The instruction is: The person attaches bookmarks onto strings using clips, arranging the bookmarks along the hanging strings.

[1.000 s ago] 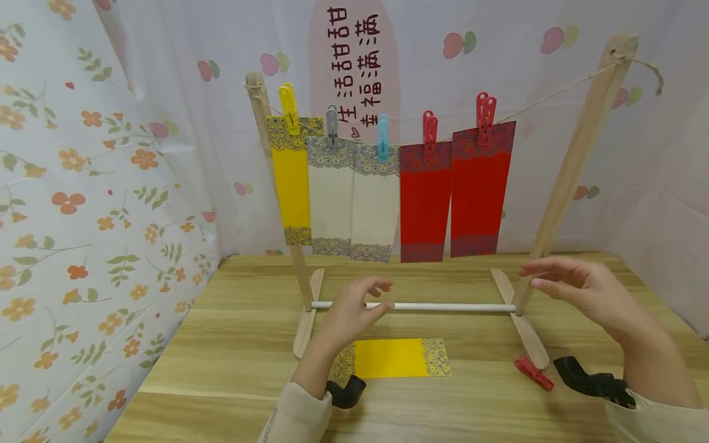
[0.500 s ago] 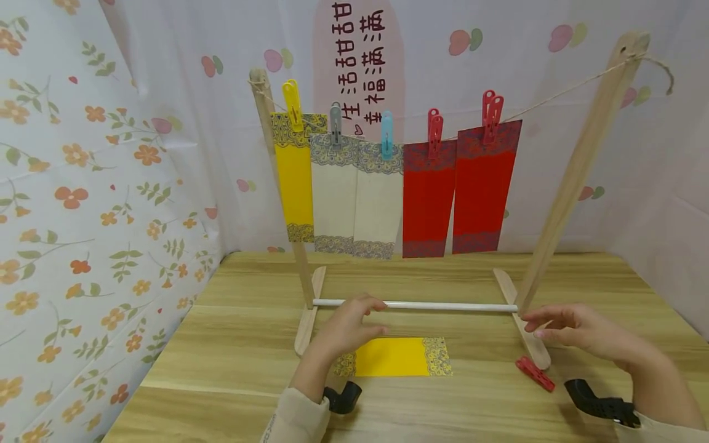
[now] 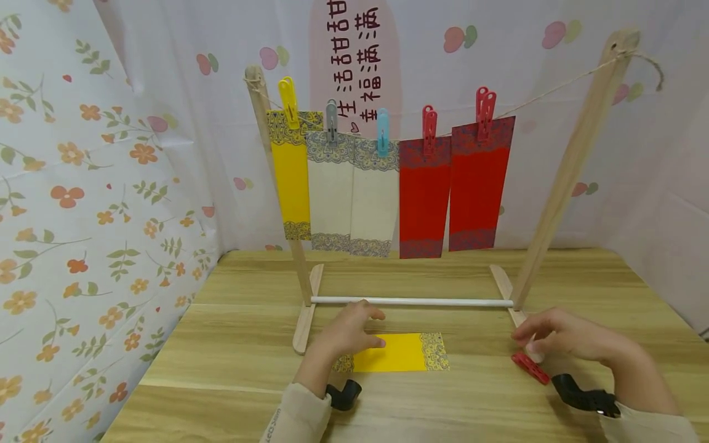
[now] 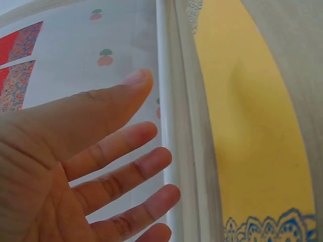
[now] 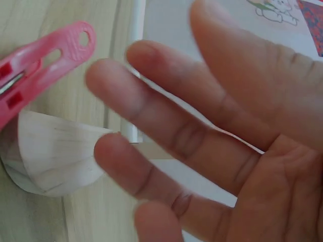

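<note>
A yellow paper strip [image 3: 396, 352] with patterned ends lies flat on the table. My left hand [image 3: 349, 329] hovers over its left part, fingers relaxed and holding nothing; in the left wrist view the yellow strip [image 4: 252, 116] shows beyond the fingertips. A red clothespin [image 3: 530, 368] rests on the table at the right, near the foot of the stand. Just above it is my right hand [image 3: 565, 335], fingers loosely bent with nothing between them. The right wrist view has the clothespin [image 5: 45, 68] close to those fingertips.
Behind, a wooden stand [image 3: 576, 166] carries a string with a yellow strip [image 3: 292, 184], two white strips [image 3: 330, 197] and two red strips [image 3: 423, 209], each under a clothespin. A white rod [image 3: 432, 301] joins the stand's feet. A floral curtain [image 3: 111, 246] borders the left.
My right hand has come down from beside the stand's right post to just above the red clothespin. The left hand has lowered towards the yellow strip on the table.
</note>
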Action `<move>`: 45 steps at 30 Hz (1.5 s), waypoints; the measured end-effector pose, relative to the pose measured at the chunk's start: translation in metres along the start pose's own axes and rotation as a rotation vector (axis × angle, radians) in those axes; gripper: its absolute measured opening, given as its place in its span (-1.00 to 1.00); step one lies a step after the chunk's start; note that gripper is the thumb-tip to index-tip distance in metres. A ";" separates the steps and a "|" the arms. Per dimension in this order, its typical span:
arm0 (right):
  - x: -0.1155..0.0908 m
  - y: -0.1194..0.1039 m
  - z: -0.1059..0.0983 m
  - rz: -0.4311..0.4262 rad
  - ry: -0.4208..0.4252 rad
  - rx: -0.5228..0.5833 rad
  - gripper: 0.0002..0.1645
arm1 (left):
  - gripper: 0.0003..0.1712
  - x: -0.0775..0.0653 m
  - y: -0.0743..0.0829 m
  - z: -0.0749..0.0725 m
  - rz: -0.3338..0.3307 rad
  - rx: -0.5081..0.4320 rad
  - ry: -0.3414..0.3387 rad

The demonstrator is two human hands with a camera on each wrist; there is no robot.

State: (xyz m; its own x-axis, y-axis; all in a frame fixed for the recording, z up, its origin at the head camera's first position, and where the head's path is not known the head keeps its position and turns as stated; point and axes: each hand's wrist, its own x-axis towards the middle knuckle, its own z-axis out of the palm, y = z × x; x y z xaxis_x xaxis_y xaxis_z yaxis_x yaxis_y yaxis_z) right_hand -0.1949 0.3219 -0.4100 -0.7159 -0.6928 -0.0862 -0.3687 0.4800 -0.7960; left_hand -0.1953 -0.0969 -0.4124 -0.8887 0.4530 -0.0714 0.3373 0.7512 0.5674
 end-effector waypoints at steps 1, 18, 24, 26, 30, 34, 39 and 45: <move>0.000 0.000 0.001 -0.007 -0.009 0.002 -0.68 | -0.48 0.001 0.000 0.001 0.000 0.019 -0.007; 0.010 -0.002 0.012 -0.006 -0.063 0.003 -0.86 | -0.41 -0.001 0.002 0.006 -0.086 0.138 -0.038; 0.015 0.003 0.016 -0.085 -0.089 0.021 -0.93 | -0.38 -0.001 0.003 0.009 -0.092 0.187 -0.046; 0.016 0.004 0.017 -0.101 -0.105 0.038 -0.94 | -0.36 -0.002 0.005 0.010 -0.098 0.185 -0.042; 0.020 0.002 0.019 -0.086 -0.151 0.100 -0.97 | -0.29 -0.004 0.006 0.011 -0.107 0.220 -0.039; 0.021 -0.003 0.022 -0.025 -0.173 0.131 -0.85 | -0.22 -0.004 0.007 0.012 -0.110 0.252 -0.048; 0.022 -0.013 0.027 0.104 -0.125 0.026 -0.78 | -0.18 -0.004 0.007 0.013 -0.117 0.249 -0.063; 0.024 -0.022 0.034 0.199 -0.086 -0.027 -0.71 | -0.17 -0.004 0.005 0.014 -0.109 0.244 -0.073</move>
State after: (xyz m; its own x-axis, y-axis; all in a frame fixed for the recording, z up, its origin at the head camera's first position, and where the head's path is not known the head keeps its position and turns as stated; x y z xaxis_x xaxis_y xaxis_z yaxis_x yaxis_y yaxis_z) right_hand -0.1840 0.2763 -0.4150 -0.7234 -0.6256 -0.2921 -0.2417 0.6258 -0.7416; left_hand -0.1857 -0.0879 -0.4208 -0.9021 0.3896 -0.1854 0.3135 0.8870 0.3390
